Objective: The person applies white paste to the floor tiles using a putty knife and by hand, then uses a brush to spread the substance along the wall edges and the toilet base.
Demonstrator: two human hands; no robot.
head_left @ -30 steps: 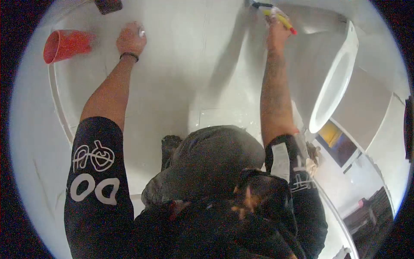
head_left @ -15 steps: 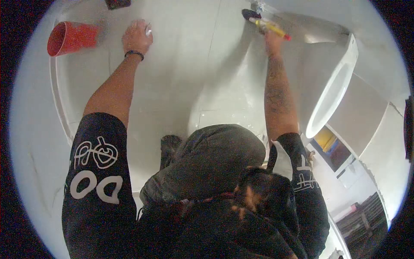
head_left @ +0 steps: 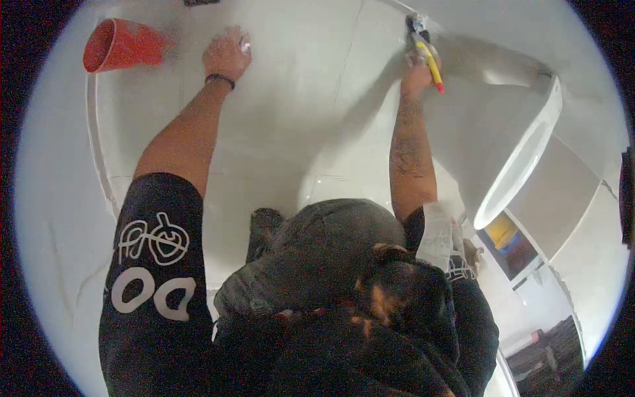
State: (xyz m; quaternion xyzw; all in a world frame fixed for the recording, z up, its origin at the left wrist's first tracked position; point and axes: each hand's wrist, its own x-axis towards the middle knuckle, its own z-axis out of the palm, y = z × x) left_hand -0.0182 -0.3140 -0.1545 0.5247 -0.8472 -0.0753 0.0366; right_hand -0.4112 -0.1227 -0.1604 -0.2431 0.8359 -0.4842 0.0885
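My right hand is closed round a brush with a yellow handle and a red end. Its dark head reaches the floor by the wall, beside a small whitish piece that I cannot make out. At the upper left, my left hand rests on the tiled floor with its fingers curled under. Something small, pale and shiny shows at its thumb side, too blurred to name. A red bucket-like container lies or leans to the left of that hand.
A white toilet-like fixture with an oval rim stands at the right. Beyond it are a low opening with yellow and blue things inside and a dark slatted object. A dark object is cut off at the top edge.
The brush has swung from lying slantwise to pointing more directly away from me, and its head has shifted right. The view has moved slightly; my left hand stays on the floor.
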